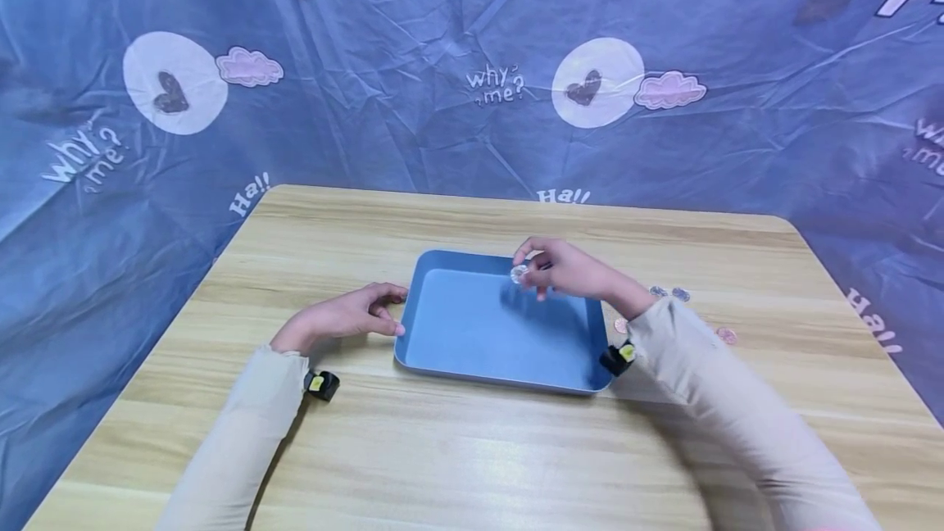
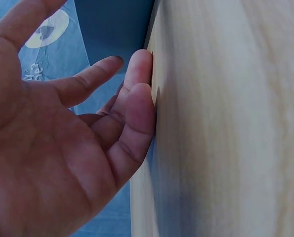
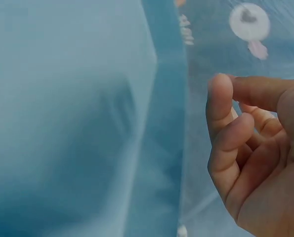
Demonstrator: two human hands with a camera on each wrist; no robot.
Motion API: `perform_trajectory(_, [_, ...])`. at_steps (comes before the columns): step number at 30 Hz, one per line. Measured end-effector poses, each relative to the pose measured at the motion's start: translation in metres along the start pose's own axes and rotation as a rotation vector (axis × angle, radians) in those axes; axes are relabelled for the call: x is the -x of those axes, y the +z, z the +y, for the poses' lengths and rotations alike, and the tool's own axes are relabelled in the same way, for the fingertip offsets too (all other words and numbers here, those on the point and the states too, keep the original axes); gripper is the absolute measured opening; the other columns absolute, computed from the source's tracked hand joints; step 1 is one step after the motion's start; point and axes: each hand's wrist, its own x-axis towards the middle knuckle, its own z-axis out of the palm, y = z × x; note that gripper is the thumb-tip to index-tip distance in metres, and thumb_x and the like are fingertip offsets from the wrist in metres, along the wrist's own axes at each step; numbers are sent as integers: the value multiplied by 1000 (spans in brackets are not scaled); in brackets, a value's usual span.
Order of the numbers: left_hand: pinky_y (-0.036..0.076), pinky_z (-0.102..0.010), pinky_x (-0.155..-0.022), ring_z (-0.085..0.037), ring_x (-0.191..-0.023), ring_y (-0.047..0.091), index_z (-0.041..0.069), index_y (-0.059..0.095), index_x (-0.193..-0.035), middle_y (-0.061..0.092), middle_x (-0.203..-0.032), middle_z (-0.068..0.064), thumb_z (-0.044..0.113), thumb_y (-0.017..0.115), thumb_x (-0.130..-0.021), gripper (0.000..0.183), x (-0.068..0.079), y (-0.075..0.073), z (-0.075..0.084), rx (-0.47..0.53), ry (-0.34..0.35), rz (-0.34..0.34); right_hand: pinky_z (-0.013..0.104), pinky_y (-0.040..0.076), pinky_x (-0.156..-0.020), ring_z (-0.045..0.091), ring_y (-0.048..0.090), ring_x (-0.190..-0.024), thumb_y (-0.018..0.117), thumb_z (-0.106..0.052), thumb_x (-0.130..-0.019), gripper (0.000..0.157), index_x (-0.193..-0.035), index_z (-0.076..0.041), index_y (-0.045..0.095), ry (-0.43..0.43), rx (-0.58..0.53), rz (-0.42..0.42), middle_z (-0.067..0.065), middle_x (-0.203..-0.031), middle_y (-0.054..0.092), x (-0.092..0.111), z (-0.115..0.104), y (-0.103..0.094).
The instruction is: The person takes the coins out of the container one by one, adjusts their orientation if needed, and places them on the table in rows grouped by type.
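Observation:
A shallow blue tray (image 1: 494, 334) lies on the wooden table. Over its far right part, my right hand (image 1: 564, 267) pinches a small, clear, round piece (image 1: 519, 274) that looks like a faceted gem. In the right wrist view the thumb and index finger of the right hand (image 3: 255, 143) meet at their tips, and the piece is hidden. Beside the tray's left side is my left hand (image 1: 347, 311), its fingers loosely bent and its thumb at the rim. The left wrist view shows the left hand (image 2: 58, 138) with nothing in its palm, low against the tabletop.
To the right of the tray lie two bluish clear pieces (image 1: 681, 294) and two pinkish ones, one pinkish piece (image 1: 621, 324) close to the tray and another pinkish piece (image 1: 726, 335) farther right. A blue printed cloth (image 1: 413, 113) hangs behind the table (image 1: 457, 457).

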Motion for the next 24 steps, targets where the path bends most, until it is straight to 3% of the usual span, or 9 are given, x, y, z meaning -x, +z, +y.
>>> perform_trajectory(5, [45, -33, -93, -22, -106, 56, -3, 31, -147, 41, -143, -22, 28, 70, -88, 77, 0, 0, 1, -2, -1, 6, 24, 41, -48, 15, 60, -61, 59, -4, -92, 23, -113, 1, 52, 21, 15, 59, 8, -80, 65, 26, 8, -32])
perform_trajectory(10, [45, -32, -92, -19, -102, 56, -2, 32, -147, 44, -141, -19, 30, 72, -87, 79, -1, 0, 1, 7, -9, 10, 24, 43, -50, 15, 60, -64, 57, -4, -92, 25, -116, 2, 51, 79, 36, 129, 10, -85, 66, 60, 22, -61])
perform_trajectory(13, [44, -33, -93, -19, -102, 56, -2, 31, -147, 44, -141, -19, 30, 72, -87, 79, 1, 1, 1, 3, -17, 12, 25, 44, -50, 18, 61, -65, 56, -3, -93, 25, -116, 2, 51, 106, 60, 166, 12, -86, 66, 81, 36, -74])
perform_trajectory(24, [44, -33, -91, -20, -103, 55, 0, 33, -147, 43, -140, -19, 33, 71, -87, 78, 2, 1, 2, -24, -32, 24, 28, 47, -56, 16, 63, -68, 59, -12, -95, 26, -119, -3, 52, 259, 156, 302, -5, -81, 70, 143, 94, -114])
